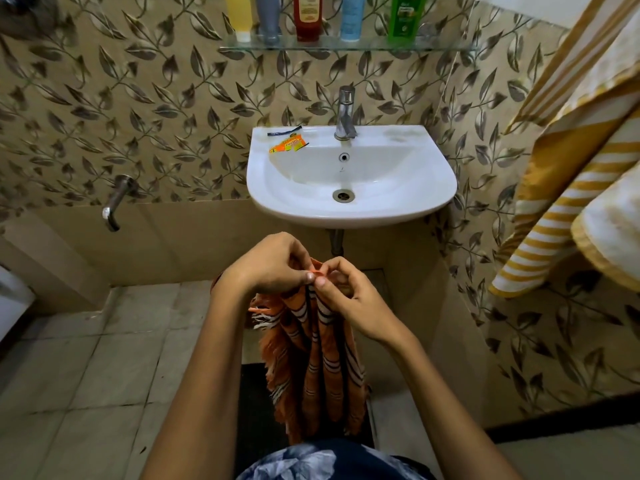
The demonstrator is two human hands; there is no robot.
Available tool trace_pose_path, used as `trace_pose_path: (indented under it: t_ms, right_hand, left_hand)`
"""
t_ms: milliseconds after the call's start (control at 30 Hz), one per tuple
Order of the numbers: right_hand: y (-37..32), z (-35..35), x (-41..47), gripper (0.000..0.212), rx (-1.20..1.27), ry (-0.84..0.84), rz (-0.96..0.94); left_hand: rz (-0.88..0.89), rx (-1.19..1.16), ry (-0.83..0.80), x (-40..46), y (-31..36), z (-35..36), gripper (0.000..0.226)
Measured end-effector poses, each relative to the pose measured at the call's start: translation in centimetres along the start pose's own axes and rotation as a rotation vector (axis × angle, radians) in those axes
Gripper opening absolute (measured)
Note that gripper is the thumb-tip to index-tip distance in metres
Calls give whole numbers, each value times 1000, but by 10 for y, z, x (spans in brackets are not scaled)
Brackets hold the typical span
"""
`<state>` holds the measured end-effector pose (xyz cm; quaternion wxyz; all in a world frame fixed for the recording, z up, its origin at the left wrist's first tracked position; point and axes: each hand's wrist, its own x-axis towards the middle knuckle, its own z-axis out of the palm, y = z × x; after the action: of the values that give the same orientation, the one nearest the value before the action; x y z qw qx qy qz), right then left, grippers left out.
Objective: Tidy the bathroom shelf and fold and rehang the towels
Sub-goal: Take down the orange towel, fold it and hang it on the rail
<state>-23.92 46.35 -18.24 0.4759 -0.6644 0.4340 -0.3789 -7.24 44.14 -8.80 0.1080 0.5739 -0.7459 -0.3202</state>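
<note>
An orange towel [313,368] with dark and white stripes and a fringed edge hangs down in front of me, below the sink. My left hand [270,266] and my right hand [346,297] pinch its top edge side by side, thumbs nearly touching. A yellow and white striped towel [568,188] hangs at the right. On the glass shelf [450,46] at the top stand several bottles: yellow [239,15], grey [268,17], red [307,17], blue [352,17] and green [405,17].
The white sink [433,188] with its chrome tap [345,114] is on the wall ahead; an orange wrapper [287,146] and a dark strip [284,131] lie on its left rim. A wall tap [116,202] sticks out at the left. A dark mat [256,403] lies underfoot.
</note>
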Motion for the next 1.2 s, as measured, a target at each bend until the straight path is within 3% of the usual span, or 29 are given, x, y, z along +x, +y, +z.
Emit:
trace_pose_path:
  t_ms: [167,300,400,467,533,633,733,833,1000,1200]
  right_hand:
    - [27,-9,-9,30,-41,-144,115]
    - [30,-8,-10,40,-80,-89,77]
    - [21,-7,-8,33,-99,-27,45]
    - [12,-5,-8,33,-93,-35,24]
    - [3,-2,-8,32,-120,-49,-21]
    - [-9,4,-8,27,-165,-41,-71]
    - [-13,4,-9,29,-131,21,-70]
    - [-12,2,-11,30,-99,46,-64]
    - [-12,7,-13,24,-98,-18,-67]
    - [-6,3,-16,32,-99,-6,-63]
  left_hand:
    - [-11,-42,126,-7,-6,-14,10]
    - [-65,-88,240,-7,-13,-16,4]
    - [-120,-152,227,-7,-20,-16,31]
    - [-139,-116,156,-7,-22,-16,53]
    - [-115,-73,47,-7,-19,-11,60]
    - [-20,-103,-135,-4,-12,0,42]
    - [3,-135,-163,-2,-11,3,5]
    - [-12,-120,-112,0,-15,3,4]
    - [68,-206,-220,-2,-12,8,26]
    - [37,-222,-242,-5,-15,12,2]
